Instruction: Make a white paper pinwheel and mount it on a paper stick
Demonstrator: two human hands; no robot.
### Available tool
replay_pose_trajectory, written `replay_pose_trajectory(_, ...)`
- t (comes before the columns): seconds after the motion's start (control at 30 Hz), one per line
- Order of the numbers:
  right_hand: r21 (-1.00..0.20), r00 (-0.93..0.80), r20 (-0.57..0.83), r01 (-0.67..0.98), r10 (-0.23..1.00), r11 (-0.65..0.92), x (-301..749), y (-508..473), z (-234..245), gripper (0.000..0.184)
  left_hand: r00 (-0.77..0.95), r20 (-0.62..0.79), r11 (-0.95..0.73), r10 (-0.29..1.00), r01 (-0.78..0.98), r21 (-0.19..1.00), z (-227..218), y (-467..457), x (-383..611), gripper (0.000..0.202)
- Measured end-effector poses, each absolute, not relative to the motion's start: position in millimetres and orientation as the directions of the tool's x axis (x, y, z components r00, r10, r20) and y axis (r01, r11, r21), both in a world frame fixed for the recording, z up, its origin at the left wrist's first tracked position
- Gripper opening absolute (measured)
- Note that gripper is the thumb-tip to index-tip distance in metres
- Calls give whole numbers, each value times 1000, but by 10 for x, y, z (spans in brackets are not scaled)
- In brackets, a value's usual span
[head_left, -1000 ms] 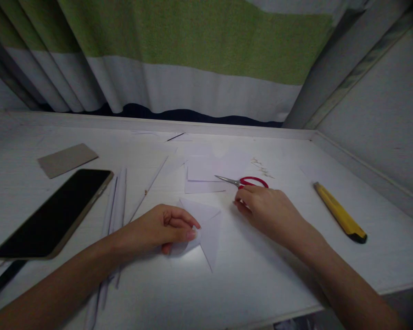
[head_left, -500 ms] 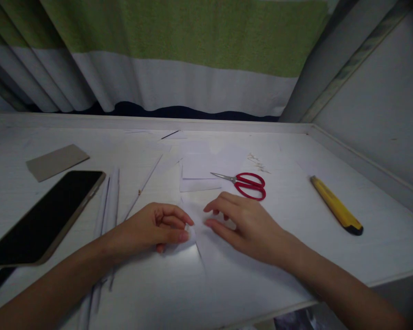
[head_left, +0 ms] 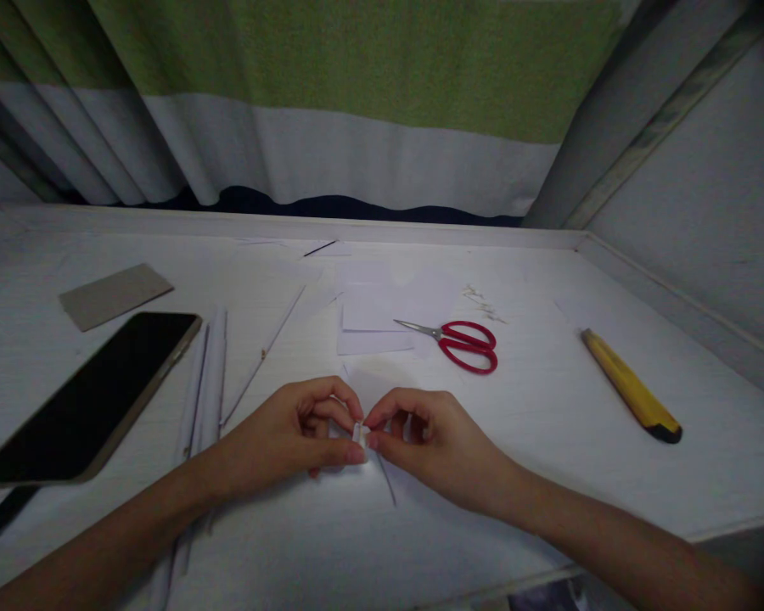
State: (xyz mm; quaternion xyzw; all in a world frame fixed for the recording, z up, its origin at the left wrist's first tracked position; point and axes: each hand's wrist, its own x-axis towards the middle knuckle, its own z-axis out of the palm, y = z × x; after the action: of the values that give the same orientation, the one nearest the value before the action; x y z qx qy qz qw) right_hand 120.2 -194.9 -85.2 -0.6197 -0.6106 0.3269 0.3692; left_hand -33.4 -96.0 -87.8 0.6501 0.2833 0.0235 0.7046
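Near the front middle of the white table, my left hand [head_left: 322, 424] pinches a small white piece of paper [head_left: 360, 435] between thumb and fingers. My right hand [head_left: 420, 428] has its thumb and index finger closed at the right side of the same piece. The fingers hide most of the paper, so its full shape cannot be made out. A thin dark line [head_left: 387, 482] shows on the white surface just below my hands. Beyond them lie scissors [head_left: 446, 338] with red handles, blades pointing left, resting partly on white paper sheets [head_left: 375, 316].
A phone [head_left: 95, 399] and rolled white paper tubes [head_left: 213, 365] lie on the left, with a grey card [head_left: 118, 295] behind. A thin paper stick [head_left: 264, 352] is near the tubes. Thin scraps [head_left: 482, 304] lie past the scissors. On the right rests a yellow utility knife [head_left: 631, 386].
My right hand has moved left and down and closed its fingertips on the small paper piece. My left hand still holds that piece. The view has shifted slightly.
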Motion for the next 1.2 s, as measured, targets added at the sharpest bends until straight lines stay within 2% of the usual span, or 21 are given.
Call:
replay_pose_trajectory(0.23, -868, 64, 28, 496, 998, -7, 1172, -1953, -875, 5, 843, -320, 5, 432, 353, 936, -897, -983, -358, 23)
replay_pose_trajectory(0.43, -891, 41, 9, 454, 999, -10, 1162, -1939, -888, 6, 869, -281, -67, 407, 335, 940, -889, -975, -371, 23)
replay_pose_trajectory(1.2, -873, -67, -65, 488, 996, -24, 1176, -1951, -889, 6, 886, -247, -12, 391, 274, 962, -905, -982, -390, 16)
